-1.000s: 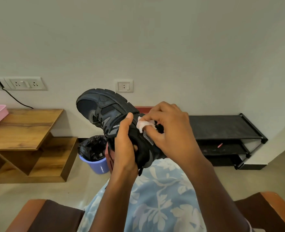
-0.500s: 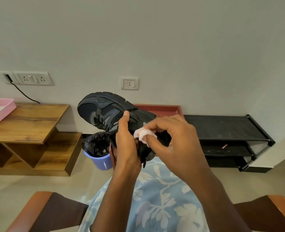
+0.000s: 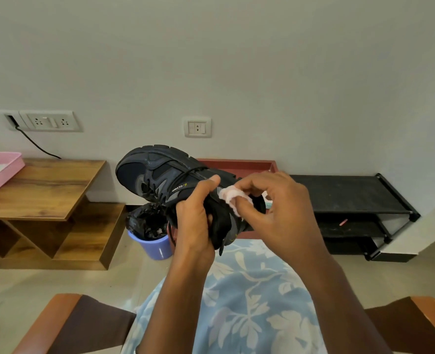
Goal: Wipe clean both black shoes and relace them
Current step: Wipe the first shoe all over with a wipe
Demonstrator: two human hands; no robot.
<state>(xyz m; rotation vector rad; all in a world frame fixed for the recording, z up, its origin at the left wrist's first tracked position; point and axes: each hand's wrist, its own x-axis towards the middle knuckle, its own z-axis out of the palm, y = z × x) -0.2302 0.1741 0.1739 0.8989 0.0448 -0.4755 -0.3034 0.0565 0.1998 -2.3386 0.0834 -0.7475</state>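
- The shoe (image 3: 157, 175) is up in the air over the lap, toe pointing up and to the left, sole turned toward the wall.
- The left hand (image 3: 196, 226) grips it at the heel end, fingers wrapped round the collar and thumb laid up along the side.
- The right hand (image 3: 277, 215) pinches a small pale wipe (image 3: 233, 200) between thumb and fingertips and presses it on the shoe's side, just beside the left thumb.
- A black lace (image 3: 185, 175) runs loose across the upper; the end by the left wrist hangs free.
- Handling, as I judge it: the shoe looks light enough for one hand, with a stiff lugged sole and a softer padded upper that gives under pressure.
- The collar and heel make the firmest hold; gripping the sole edge would also leave the upper free to wipe.
- The wipe is soft and tiny, so it could slide out of the pinch on the ridged panels.
- The loose lace may snag fingers.
- A lined bin (image 3: 152, 241) stands on the floor below.
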